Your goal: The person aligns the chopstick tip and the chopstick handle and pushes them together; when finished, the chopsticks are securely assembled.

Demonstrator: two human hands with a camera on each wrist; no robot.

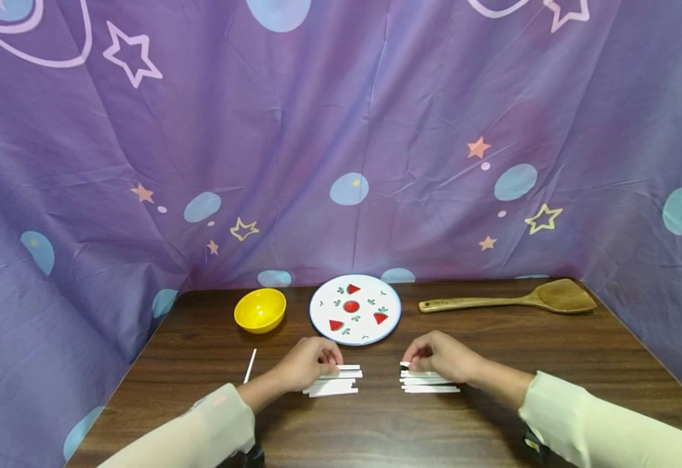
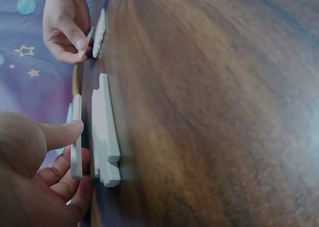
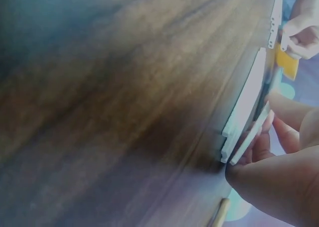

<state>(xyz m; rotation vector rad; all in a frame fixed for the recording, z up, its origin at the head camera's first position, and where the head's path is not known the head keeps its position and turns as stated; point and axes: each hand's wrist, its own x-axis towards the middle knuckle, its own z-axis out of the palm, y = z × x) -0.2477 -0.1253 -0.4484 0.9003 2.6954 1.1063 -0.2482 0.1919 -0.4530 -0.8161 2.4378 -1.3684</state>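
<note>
Two groups of short white sticks lie side by side on the wooden table, a left row (image 1: 331,388) and a right row (image 1: 431,389). Between thumb and fingers, my left hand (image 1: 310,364) pinches one white stick (image 2: 76,137) just beyond the left row. My right hand (image 1: 443,357) likewise pinches a white stick (image 3: 250,133) at the far side of the right row. Both held sticks look slightly raised off the table in the wrist views. A single white stick (image 1: 249,365) lies apart, left of my left hand and partly hidden by the forearm.
Behind the hands stands a white plate (image 1: 370,296) with watermelon pictures. A yellow bowl (image 1: 261,311) is left of it, and a wooden spatula (image 1: 557,297) lies to the right. A purple patterned curtain (image 1: 294,130) hangs along the table's back edge.
</note>
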